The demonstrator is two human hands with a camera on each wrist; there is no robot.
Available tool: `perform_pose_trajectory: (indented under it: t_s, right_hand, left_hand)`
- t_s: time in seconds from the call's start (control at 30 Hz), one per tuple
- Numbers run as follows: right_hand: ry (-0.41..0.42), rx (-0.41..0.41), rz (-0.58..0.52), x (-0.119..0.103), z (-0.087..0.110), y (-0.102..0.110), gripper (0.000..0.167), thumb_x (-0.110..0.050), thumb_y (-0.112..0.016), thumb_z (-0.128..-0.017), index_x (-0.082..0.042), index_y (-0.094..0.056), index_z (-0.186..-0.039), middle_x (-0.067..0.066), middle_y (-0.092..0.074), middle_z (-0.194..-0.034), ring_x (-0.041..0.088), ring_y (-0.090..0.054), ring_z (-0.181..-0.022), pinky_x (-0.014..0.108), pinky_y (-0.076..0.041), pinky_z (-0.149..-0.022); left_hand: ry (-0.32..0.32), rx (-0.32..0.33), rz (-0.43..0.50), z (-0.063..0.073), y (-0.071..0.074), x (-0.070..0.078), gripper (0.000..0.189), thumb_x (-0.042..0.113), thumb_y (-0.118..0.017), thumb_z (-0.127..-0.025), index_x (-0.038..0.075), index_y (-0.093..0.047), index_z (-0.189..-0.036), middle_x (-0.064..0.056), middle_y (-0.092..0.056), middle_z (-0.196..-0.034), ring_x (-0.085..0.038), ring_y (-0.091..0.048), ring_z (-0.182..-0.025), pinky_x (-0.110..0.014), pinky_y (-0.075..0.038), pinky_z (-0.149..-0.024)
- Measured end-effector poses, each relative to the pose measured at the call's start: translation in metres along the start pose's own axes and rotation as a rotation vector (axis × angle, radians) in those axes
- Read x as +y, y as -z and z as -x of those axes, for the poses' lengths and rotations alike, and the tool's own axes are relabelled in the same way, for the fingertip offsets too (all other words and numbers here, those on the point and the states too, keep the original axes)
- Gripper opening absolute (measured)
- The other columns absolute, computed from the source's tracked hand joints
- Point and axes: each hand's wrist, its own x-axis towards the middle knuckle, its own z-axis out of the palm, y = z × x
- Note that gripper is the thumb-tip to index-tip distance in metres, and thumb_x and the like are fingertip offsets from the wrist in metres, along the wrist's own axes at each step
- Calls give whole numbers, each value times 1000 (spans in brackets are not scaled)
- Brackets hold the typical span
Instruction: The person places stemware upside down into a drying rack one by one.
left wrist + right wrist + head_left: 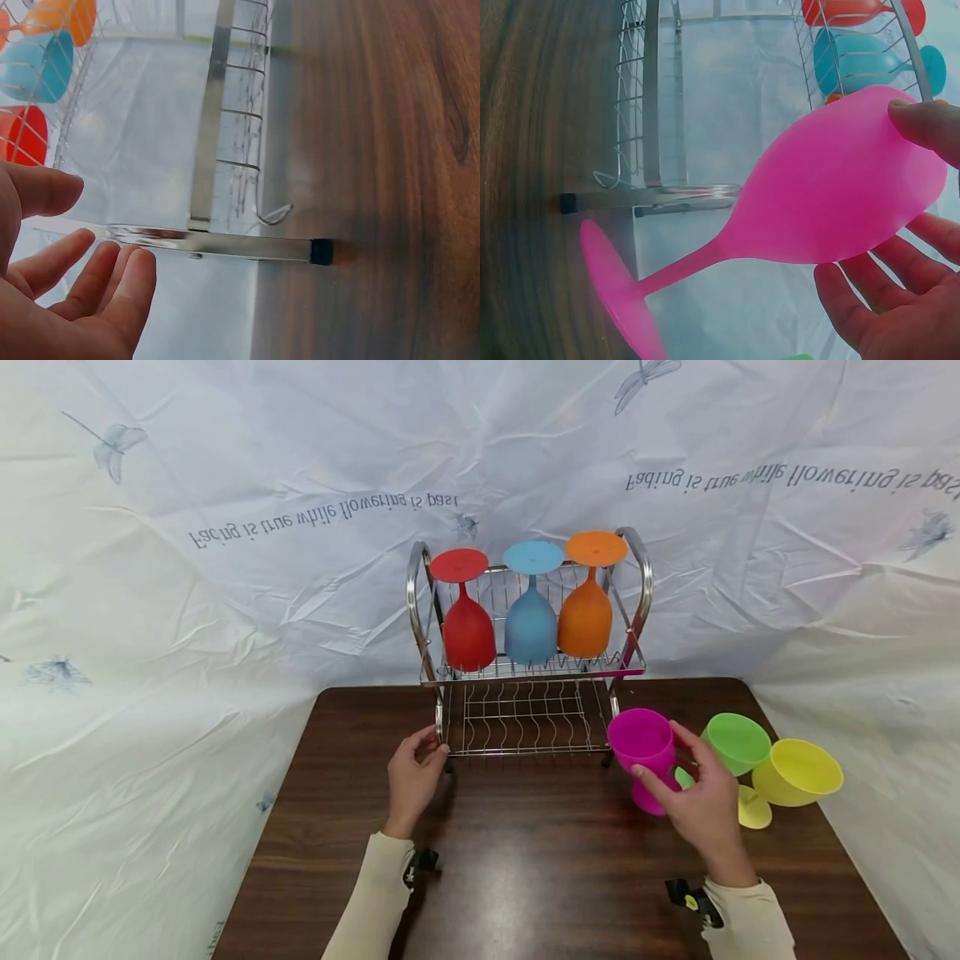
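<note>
My right hand (705,797) grips a magenta goblet (642,739) by its bowl, thumb on one side and fingers on the other. In the right wrist view the goblet (840,180) leans a little, its foot close to the tabletop; whether they touch I cannot tell. My left hand (414,777) is at the lower left post of a two-tier metal dish rack (525,752). Seen from the left wrist, the fingertips lie against or close to that post (247,246), and the thumb stands apart. Upside down on the upper tier are a red goblet (468,631), a blue goblet (531,622) and an orange goblet (585,614).
Beyond my right hand, a green goblet (737,743) and a yellow goblet (798,772) stand mouth up near the right edge of the brown wooden table (510,860). White printed sheeting (300,593) hangs behind the rack and along both sides.
</note>
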Motion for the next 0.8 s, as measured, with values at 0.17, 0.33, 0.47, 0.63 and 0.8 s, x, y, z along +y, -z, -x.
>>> perform_pose_trajectory:
  t_s: [0.17, 0.33, 0.47, 0.63, 0.8]
  right_hand:
    - [59, -37, 35, -7, 0, 3, 86, -13, -96, -75, -11, -58, -152, 15, -68, -136, -9, -57, -112, -3, -42, -91]
    - [138, -101, 85, -18, 1, 6, 87, -16, -98, -74, -9, -58, -151, 17, -67, -137, 29, -67, -113, -5, -38, -89]
    - [234, -124, 119, -29, 3, 9, 90, -14, -101, -68, -7, -61, -148, 18, -68, -135, 34, -68, -109, -4, -37, -88]
    - [325, -142, 166, -44, 7, 12, 91, -14, -103, -62, -7, -64, -144, 15, -69, -133, 32, -68, -111, 20, -59, -85]
    - [405, -178, 192, -53, 9, 6, 89, -18, -104, -61, -9, -66, -142, 14, -70, -133, 32, -70, -113, 43, -67, -81]
  left_hand:
    - [4, -17, -12, 6, 4, 10, 38, 11, -79, -95, 9, -73, -132, -14, -70, -122, -28, -71, -116, -35, -63, -97]
    - [-5, -55, 23, 15, 5, 23, 38, 12, -80, -94, 12, -74, -131, -16, -70, -124, -31, -70, -119, -43, -62, -100]
    - [-10, -98, 49, 26, 3, 33, 39, 14, -81, -93, 16, -74, -131, -11, -70, -126, -32, -70, -122, -47, -61, -101]
    - [-27, -141, 76, 39, -1, 38, 39, 14, -83, -93, 17, -74, -130, -8, -71, -122, -33, -71, -120, -47, -61, -101]
    - [-70, -183, 88, 47, -4, 49, 38, 17, -83, -93, 20, -75, -129, -6, -72, -121, -34, -70, -118, -45, -62, -100]
